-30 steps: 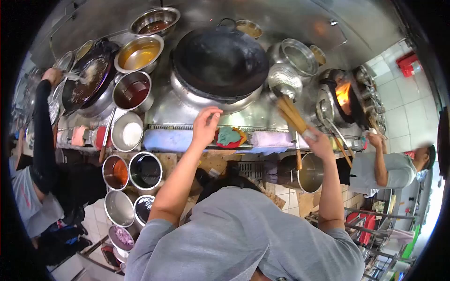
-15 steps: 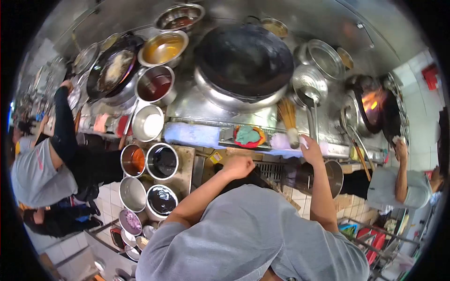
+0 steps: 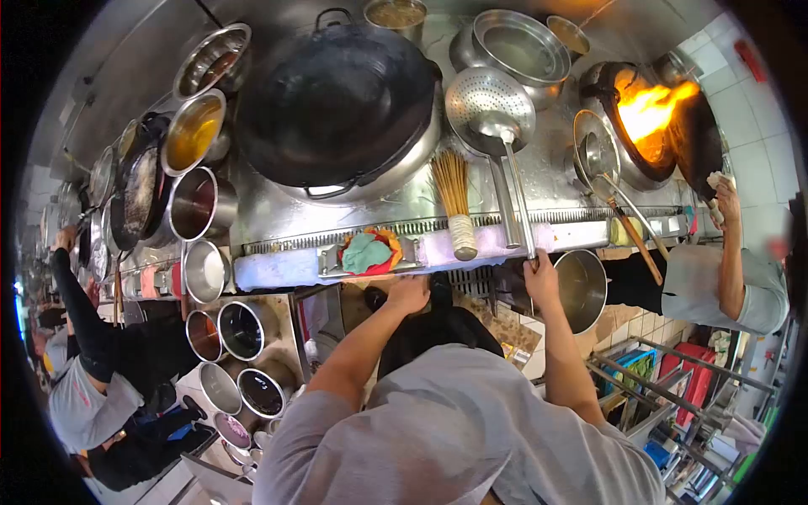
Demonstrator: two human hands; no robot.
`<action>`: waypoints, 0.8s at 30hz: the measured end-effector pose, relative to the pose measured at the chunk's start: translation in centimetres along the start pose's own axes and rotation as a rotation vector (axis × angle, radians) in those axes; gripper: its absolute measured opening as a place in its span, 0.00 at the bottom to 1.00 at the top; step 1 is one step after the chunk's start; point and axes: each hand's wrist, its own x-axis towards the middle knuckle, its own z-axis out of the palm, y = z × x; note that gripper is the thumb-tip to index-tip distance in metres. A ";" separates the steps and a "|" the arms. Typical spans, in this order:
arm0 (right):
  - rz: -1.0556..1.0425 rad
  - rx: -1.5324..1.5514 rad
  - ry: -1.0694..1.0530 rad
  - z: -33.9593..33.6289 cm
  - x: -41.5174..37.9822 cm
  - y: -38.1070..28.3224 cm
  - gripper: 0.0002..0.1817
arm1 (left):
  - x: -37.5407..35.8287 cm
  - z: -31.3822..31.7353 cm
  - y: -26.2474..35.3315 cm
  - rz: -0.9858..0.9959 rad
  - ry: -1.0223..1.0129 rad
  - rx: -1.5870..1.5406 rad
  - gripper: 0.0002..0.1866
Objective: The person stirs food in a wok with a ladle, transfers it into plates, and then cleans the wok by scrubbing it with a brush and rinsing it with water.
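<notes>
My right hand (image 3: pixel 541 279) is closed around the end of a long-handled ladle (image 3: pixel 520 198). The ladle's bowl lies in a perforated strainer (image 3: pixel 477 94), whose own handle rests beside it. My left hand (image 3: pixel 409 295) is closed at the front edge of the stove, just below a bundled green cloth (image 3: pixel 367 252); whatever it may hold is hidden. Between my hands, a bamboo wok brush (image 3: pixel 454 202) lies with its bound handle toward me. A large black wok (image 3: pixel 337 105) sits on the burner ahead, tilted slightly.
Flames (image 3: pixel 652 118) rise from a burner at right, where a co-worker's hand (image 3: pixel 727 200) holds a tilted wok. Metal pots of sauce (image 3: pixel 242 330) and an oil bowl (image 3: pixel 194 133) line the left. A deep pot (image 3: pixel 581 290) stands beside my right arm. Another co-worker works far left.
My right hand has closed on the ladle handle. My left hand has come to the stove edge. The view has shifted, and the flame at right is much larger.
</notes>
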 end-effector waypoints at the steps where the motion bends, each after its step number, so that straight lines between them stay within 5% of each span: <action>1: -0.034 -0.005 0.007 -1.1 0.8 -0.4 0.19 | 1.0 0.6 0.6 -0.090 -0.025 -0.019 0.24; 5: 0.206 0.427 -0.252 -10.4 3.0 -5.0 0.13 | 4.5 7.8 0.8 -0.236 -0.026 0.000 0.30; 7: 0.185 0.417 -0.288 -13.2 3.0 -5.9 0.13 | 4.7 8.4 1.5 -0.285 -0.073 0.066 0.41; 9: 0.332 1.160 -0.306 -14.2 3.0 -5.8 0.18 | 5.9 8.3 1.1 -0.294 -0.223 0.108 0.42; 11: 0.440 1.170 -0.337 -14.2 3.9 -5.8 0.25 | 7.8 7.0 0.2 -0.273 -0.367 -0.050 0.42; 13: 0.328 1.045 -0.345 -14.7 5.4 -6.4 0.24 | 8.5 7.8 -1.0 -0.104 -0.121 0.101 0.42; 17: 0.159 0.742 -0.157 -15.6 12.3 -8.1 0.25 | 4.3 3.0 0.2 -0.019 -0.168 -0.021 0.36; 20: -0.145 0.193 0.199 -12.6 21.0 -7.8 0.17 | -1.1 2.6 -0.8 -0.001 -0.156 -0.193 0.27; 24: -0.167 0.102 0.408 -8.8 32.3 -8.8 0.09 | -6.6 9.3 -5.4 -0.308 0.044 -0.495 0.23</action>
